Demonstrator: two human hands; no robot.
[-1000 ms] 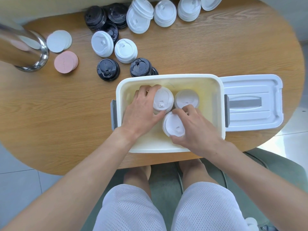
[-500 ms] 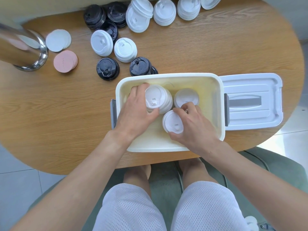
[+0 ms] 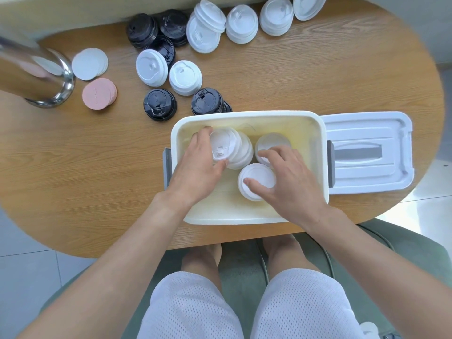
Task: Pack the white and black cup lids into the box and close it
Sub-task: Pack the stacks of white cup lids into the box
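Note:
A cream open box [image 3: 249, 217] stands on the wooden table at its near edge. Inside it, my left hand [image 3: 195, 167] grips a stack of white lids [image 3: 234, 149] that leans to the left. My right hand [image 3: 288, 182] rests on a second white lid stack [image 3: 256, 178], its fingers also touching a third stack [image 3: 271, 143] behind it. The box's white cover [image 3: 369, 152] lies flat to the right. More white lids [image 3: 151, 67] and black lids [image 3: 160, 105] stand in stacks on the table beyond the box.
A steel cylinder [image 3: 36, 77] lies at the far left. Pink discs [image 3: 97, 94] and white discs [image 3: 89, 63] sit beside it. Further white lid stacks [image 3: 241, 24] line the table's far edge. My knees and a green seat are below the table.
My left hand has dragged its lid stack leftward in the box and the stack now leans over. My right hand has spread across the near stack.

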